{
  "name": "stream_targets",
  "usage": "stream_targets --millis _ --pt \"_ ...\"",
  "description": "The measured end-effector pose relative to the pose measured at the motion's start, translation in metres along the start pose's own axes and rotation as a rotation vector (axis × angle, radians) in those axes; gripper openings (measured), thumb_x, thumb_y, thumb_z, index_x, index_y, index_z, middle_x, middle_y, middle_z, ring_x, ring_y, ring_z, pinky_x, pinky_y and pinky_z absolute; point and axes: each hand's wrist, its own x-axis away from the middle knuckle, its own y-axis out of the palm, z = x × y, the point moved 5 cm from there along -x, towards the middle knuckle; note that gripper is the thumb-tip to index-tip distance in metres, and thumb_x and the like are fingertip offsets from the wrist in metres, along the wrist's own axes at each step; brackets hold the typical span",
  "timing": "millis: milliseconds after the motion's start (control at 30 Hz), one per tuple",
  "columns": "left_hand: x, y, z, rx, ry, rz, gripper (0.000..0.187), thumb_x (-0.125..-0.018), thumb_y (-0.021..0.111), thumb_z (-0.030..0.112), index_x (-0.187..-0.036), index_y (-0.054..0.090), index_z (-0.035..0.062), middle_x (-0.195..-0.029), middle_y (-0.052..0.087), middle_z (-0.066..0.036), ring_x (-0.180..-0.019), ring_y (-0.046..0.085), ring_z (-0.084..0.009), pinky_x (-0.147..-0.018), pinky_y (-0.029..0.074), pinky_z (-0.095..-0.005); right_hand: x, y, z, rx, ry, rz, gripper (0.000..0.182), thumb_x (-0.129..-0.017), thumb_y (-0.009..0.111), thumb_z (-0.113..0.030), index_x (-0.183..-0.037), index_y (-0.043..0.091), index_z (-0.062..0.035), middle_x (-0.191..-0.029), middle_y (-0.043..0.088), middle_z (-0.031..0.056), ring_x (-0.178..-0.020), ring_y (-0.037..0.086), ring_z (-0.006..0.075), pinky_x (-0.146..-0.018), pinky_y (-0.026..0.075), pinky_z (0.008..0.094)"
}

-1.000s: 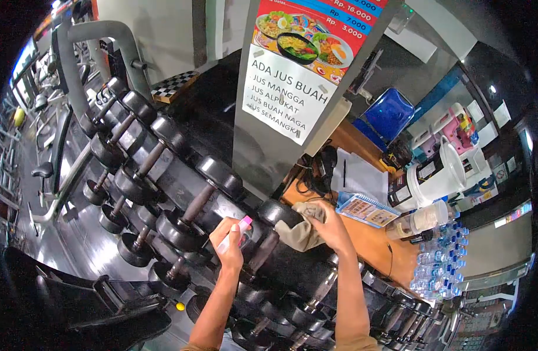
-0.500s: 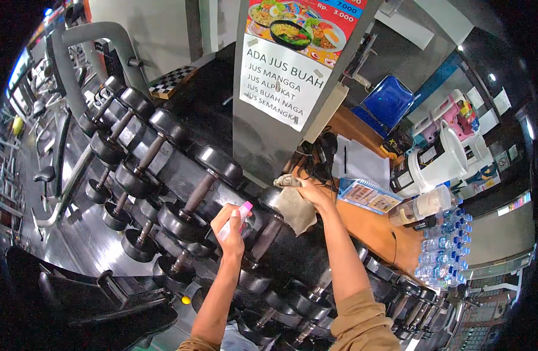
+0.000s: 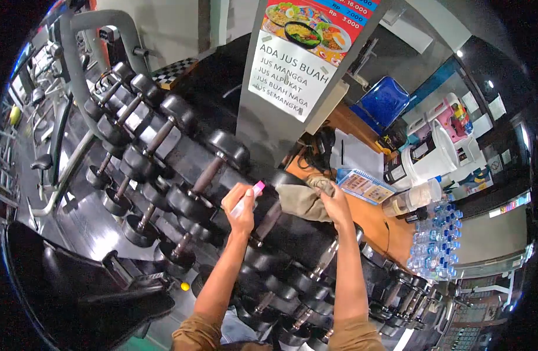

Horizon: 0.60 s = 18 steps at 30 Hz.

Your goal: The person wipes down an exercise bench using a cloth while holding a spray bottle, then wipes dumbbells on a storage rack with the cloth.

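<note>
A small clear bottle with a pink top [image 3: 258,188] is held in my left hand [image 3: 238,207], the fingers wrapped round its body. My right hand [image 3: 337,206] grips one bunched end of a beige cloth [image 3: 304,202]. The rest of the cloth hangs to the left, over the head of a black dumbbell [image 3: 282,178] and partly hiding it. That dumbbell's grey handle [image 3: 269,221] shows between my two hands. Left of my left hand, another dumbbell [image 3: 210,173] rests on the rack.
More dumbbells [image 3: 163,136] fill the sloping rack on both sides. Beyond it stands a grey pillar [image 3: 269,126] with a paper sign [image 3: 289,79]. At right, a wooden desk [image 3: 368,231] bears a spiral calendar [image 3: 365,186] and bottled water [image 3: 436,240]. A black padded bench [image 3: 76,286] is at lower left.
My right hand has moved right and slightly down, stretching the cloth out sideways. My left hand, still round the bottle, has shifted a little right and up. The view has turned slightly.
</note>
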Motion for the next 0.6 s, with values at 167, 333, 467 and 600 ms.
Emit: stream_targets --millis 167,333,467,600 --pt "0.002 -0.003 0.031 0.058 0.087 -0.073 0.031 -0.093 0.057 0.021 -0.076 0.065 -0.0033 -0.069 0.057 -0.007 -0.061 0.05 -0.0131 -0.056 0.035 -0.0278 0.058 -0.016 -0.027 -0.276 -0.084 -0.118 0.037 -0.09 0.069 -0.023 -0.118 0.06 -0.0008 -0.105 0.067 0.0068 -0.1 0.06 0.0141 -0.089 0.047 0.0299" --pt "0.01 -0.038 0.095 0.07 0.08 -0.188 0.034 -0.093 0.058 0.025 -0.075 0.064 -0.0039 -0.069 0.058 -0.007 -0.058 0.049 -0.0121 -0.053 0.035 -0.0271 0.13 -0.04 -0.048 -0.226 -0.155 -0.047 0.033 -0.09 0.069 -0.02 -0.115 0.06 -0.0016 -0.105 0.066 0.0043 -0.098 0.06 0.0126 -0.09 0.046 0.0289" --pt "0.038 -0.087 0.144 -0.145 0.105 -0.287 0.028 -0.089 0.06 0.022 -0.075 0.064 -0.0021 -0.067 0.058 -0.01 -0.058 0.053 -0.0164 -0.054 0.038 -0.0299 0.18 -0.037 -0.046 -0.245 -0.171 -0.087 0.029 -0.088 0.07 -0.015 -0.111 0.06 -0.0018 -0.105 0.065 0.0043 -0.097 0.059 0.0117 -0.089 0.045 0.0278" --pt "0.098 -0.132 0.127 -0.311 -0.167 -0.347 0.026 -0.089 0.063 0.02 -0.074 0.063 -0.0014 -0.063 0.056 -0.009 -0.057 0.053 -0.0154 -0.054 0.038 -0.0305 0.217 -0.007 -0.036 -0.197 -0.233 -0.257 0.027 -0.085 0.072 -0.01 -0.109 0.061 -0.0054 -0.098 0.066 0.0022 -0.094 0.059 0.0095 -0.087 0.046 0.027"
